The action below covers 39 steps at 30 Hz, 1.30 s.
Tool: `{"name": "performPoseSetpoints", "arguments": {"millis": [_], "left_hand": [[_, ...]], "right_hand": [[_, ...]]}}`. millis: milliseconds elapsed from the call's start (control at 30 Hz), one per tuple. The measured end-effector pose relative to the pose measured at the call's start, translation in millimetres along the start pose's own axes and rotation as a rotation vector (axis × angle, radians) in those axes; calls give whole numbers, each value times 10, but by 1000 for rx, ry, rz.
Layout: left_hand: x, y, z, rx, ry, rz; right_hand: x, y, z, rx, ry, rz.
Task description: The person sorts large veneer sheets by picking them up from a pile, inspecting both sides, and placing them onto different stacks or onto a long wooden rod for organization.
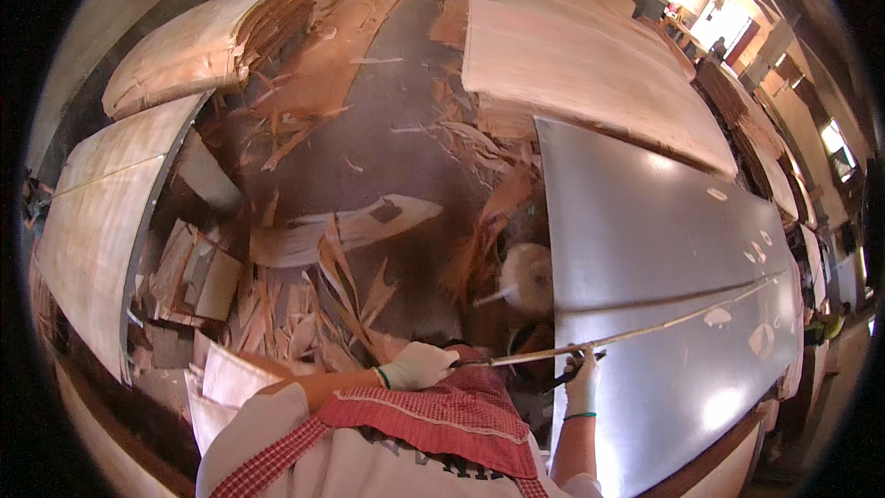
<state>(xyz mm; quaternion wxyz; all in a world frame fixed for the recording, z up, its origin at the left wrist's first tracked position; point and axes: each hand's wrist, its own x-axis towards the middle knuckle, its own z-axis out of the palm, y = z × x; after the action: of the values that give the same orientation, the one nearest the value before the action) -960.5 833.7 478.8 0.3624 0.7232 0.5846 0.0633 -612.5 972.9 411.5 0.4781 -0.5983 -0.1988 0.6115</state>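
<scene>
My left hand (417, 366), in a white glove, grips the near end of a long thin pale strip (645, 330) that runs right across a large shiny grey metal sheet (645, 249). My right hand (581, 385), also gloved, rests at the sheet's near edge under the strip and holds a small dark tool (573, 372). A red checked cloth (442, 415) hangs over my chest below both hands.
Torn wood veneer scraps (323, 304) litter the dark floor to the left. Stacks of veneer sheets lie at the left (101, 212) and beyond the metal sheet (572, 65). A pale round object (527, 275) sits beside the sheet's left edge.
</scene>
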Motion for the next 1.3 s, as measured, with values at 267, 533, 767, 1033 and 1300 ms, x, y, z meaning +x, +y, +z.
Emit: {"name": "performPoseSetpoints", "arguments": {"millis": [267, 533, 767, 1033, 1300], "left_hand": [[698, -1830, -1294, 39, 244, -47], [1442, -3503, -2946, -34, 180, -364], [2170, -5052, -3984, 6, 294, -250], [3722, -5795, -6558, 66, 424, -174], [6293, -6690, -7880, 101, 392, -1]], "right_hand": [[1397, -624, 2013, 38, 128, -233], [2705, -762, 4934, -419, -84, -558], [3245, -1215, 7191, -364, -60, -280], [4438, -777, 8501, -284, 24, -25], [6278, 207, 9462, -205, 165, -90]]}}
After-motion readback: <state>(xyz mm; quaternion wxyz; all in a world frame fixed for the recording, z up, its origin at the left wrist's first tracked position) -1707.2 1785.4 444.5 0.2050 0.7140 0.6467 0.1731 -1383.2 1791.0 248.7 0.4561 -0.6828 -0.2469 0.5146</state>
